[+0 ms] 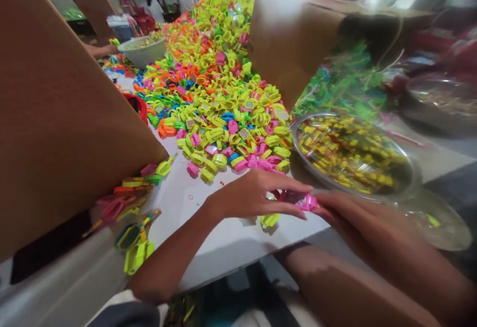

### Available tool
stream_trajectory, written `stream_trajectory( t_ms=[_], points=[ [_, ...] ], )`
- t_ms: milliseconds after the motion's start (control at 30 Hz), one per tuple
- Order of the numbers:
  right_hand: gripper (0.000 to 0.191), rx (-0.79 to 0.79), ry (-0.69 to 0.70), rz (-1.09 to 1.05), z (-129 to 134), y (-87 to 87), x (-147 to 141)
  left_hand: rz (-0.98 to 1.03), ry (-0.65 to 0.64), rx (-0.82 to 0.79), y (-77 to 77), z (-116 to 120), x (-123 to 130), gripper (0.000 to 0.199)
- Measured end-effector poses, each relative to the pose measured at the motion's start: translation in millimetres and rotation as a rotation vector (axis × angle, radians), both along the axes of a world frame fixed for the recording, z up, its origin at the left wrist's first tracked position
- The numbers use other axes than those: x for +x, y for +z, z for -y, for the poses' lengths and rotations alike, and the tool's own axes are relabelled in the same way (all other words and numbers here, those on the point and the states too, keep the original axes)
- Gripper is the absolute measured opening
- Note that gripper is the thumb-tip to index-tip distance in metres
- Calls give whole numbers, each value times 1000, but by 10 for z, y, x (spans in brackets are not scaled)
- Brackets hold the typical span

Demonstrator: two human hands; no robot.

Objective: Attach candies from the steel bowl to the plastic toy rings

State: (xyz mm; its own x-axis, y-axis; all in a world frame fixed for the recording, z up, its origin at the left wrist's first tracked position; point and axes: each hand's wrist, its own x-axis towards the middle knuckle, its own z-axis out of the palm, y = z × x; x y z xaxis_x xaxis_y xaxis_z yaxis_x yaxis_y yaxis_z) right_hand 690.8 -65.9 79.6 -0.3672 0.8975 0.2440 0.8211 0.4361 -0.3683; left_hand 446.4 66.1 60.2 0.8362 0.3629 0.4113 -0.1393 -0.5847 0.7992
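Between the fingers of the left hand and right hand, near the front edge of the surface, a pink plastic piece; both sets of fingers are clamped on it, from opposite ends; it is probably light, stiff and slightly slippery, best held by its side edges; beyond the fingers, a heap of bright pieces; to their right, a shiny bowl.
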Motion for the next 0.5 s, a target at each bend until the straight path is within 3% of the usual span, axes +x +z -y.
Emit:
stream_trajectory(
  t_ms=[133,233,333,500],
  points=[
    [24,-66,-53,60,-98,-151,91,-164,-6,-3,21,-213,-127,35],
    [30,-173,-98,63,-223,-216,78,-396,301,125,-52,-537,-438,38],
    [29,-288,-52,68,-349,-291,-10,-741,517,199,-217,-841,-816,33],
    [24,-317,136,64,-621,-526,-219,-889,554,112,-577,-1093,-1110,38]
  ],
)
